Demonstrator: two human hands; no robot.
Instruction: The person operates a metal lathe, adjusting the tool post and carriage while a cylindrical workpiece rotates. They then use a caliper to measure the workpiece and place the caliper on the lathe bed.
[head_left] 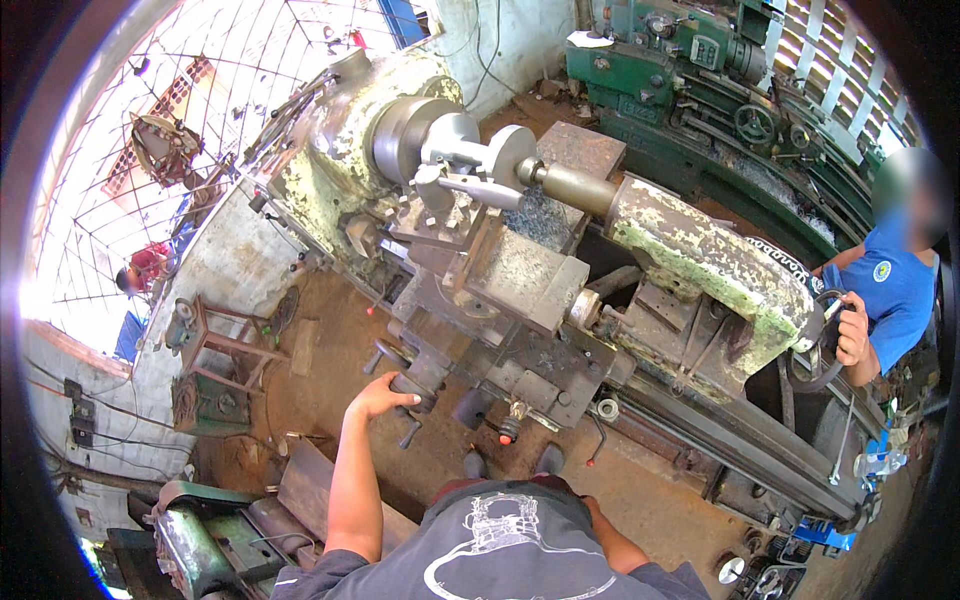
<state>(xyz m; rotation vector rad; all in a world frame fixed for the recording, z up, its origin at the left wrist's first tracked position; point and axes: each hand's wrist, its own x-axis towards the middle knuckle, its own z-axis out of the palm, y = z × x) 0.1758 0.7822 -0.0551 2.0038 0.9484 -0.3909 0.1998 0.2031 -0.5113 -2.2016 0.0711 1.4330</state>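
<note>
My left hand (pixel 385 397) rests on a crank handle (pixel 412 385) at the front of a large metal lathe's carriage, its fingers closed over the handle's hub and the thumb laid along it. My right forearm (pixel 612 535) runs down beside my body, and the hand is hidden behind my shirt. Beyond the carriage, a shiny round metal workpiece (pixel 510 152) sits between the chuck (pixel 405 138) and the tailstock (pixel 700 255). The tool post (pixel 440 215), with a lever on top, stands close to the workpiece. Metal chips lie beneath it.
At right, a person in a blue shirt (pixel 895 300) grips the tailstock handwheel (pixel 825 350). A green lathe (pixel 690 85) stands behind. At lower left are a wooden stand (pixel 225 345) and another green machine (pixel 215 540). Loose metal parts (pixel 770 575) lie lower right.
</note>
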